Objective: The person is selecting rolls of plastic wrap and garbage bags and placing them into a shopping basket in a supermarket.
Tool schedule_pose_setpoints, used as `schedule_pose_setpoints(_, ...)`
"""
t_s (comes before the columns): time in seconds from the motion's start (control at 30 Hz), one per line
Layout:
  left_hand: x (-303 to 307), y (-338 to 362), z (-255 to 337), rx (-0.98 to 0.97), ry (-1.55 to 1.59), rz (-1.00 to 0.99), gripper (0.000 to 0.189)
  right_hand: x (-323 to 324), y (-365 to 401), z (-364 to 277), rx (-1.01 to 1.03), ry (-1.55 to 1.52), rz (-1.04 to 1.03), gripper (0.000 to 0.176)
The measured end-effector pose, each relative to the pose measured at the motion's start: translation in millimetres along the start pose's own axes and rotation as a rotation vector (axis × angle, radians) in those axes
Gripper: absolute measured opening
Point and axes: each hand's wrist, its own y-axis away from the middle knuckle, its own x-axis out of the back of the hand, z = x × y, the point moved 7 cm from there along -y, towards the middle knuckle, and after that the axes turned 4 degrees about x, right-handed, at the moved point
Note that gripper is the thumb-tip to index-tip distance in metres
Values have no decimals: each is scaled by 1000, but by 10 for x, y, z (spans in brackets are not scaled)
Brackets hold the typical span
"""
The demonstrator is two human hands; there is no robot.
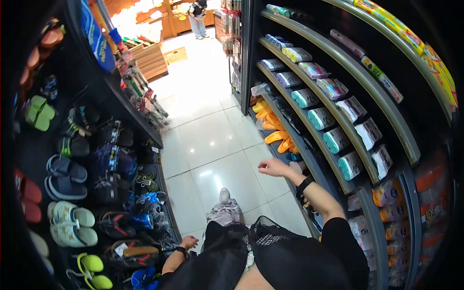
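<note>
My right hand [274, 167] swings out in front of me over the tiled floor, its fingers loosely curled with nothing seen in them. A dark band circles that wrist. Nearest to it are the lower right shelves, with orange slippers [276, 136] and teal-ended rolls [349, 166]. Low at my left side hangs my left hand [190, 242], its relaxed fingers a little apart and holding nothing visible. Close beside it are plastic-wrapped items [157, 217] on the left rack, and black sandals with red straps [118, 224] lie further left.
White floor tiles [212, 140] run forward between the two racks. On the left hang green slides [39, 113], grey slippers [66, 177] and white clogs [72, 223]. Right shelves carry packaged rolls [316, 70]. A person [197, 19] stands far ahead near wooden counters.
</note>
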Motion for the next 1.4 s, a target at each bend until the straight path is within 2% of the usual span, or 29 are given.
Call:
schedule_pose_setpoints(0.07,484,-294,629,-72,-28,75,24,504,-477,-143,43,47,-38,31)
schedule_pose_setpoints(0.13,974,-589,1341,-113,4,100,24,1031,-920,-168,2,94,-43,33)
schedule_pose_setpoints(0.2,1500,-992,2141,-191,-30,91,23,1642,-1340,-303,33,251,-54,32)
schedule_pose_setpoints(0.33,2201,-1369,4063,-496,-188,166,26,2769,-1901,-545,67,337,68,28)
schedule_pose_setpoints(0.4,2281,-1351,5135,-671,-177,130,27,3318,-2112,-607,-20,388,68,28)
schedule_pose_setpoints(0.47,2245,-1044,6155,-803,-198,54,26,3798,-2309,-520,40,522,140,28)
schedule_pose_setpoints(0.53,2135,-888,7070,-921,-243,-27,26,4274,-2497,-432,-22,588,155,29)
schedule_pose_setpoints(0.6,2018,-738,7880,-977,-288,-88,26,4693,-2695,-309,-102,658,107,34)
schedule_pose_setpoints(0.73,1757,-364,9320,-1153,-351,-217,27,5563,-3036,30,-124,805,162,43)
schedule_pose_setpoints(0.93,1580,-64,10995,-1280,-431,-303,24,6803,-3746,686,-156,899,241,49)
schedule_pose_setpoints(1.0,1593,-18,11434,-1369,-291,-336,23,7168,-4030,925,-227,921,270,49)
schedule_pose_setpoints(1.03,1585,-5,11598,-1370,-290,-346,23,7325,-4163,1016,-186,943,324,49)
schedule_pose_setpoints(1.1,1566,44,11914,-1310,-168,-498,21,7591,-4414,1228,-214,923,351,49)
schedule_pose_setpoints(1.13,1569,73,12082,-1314,-175,-508,21,7723,-4514,1314,-237,897,388,50)
schedule_pose_setpoints(1.2,1604,151,12432,-1415,-185,-502,20,7924,-4706,1504,-294,884,383,53)
schedule_pose_setpoints(1.4,1721,412,13368,-1502,-60,-704,19,8157,-5071,1976,-454,670,372,54)
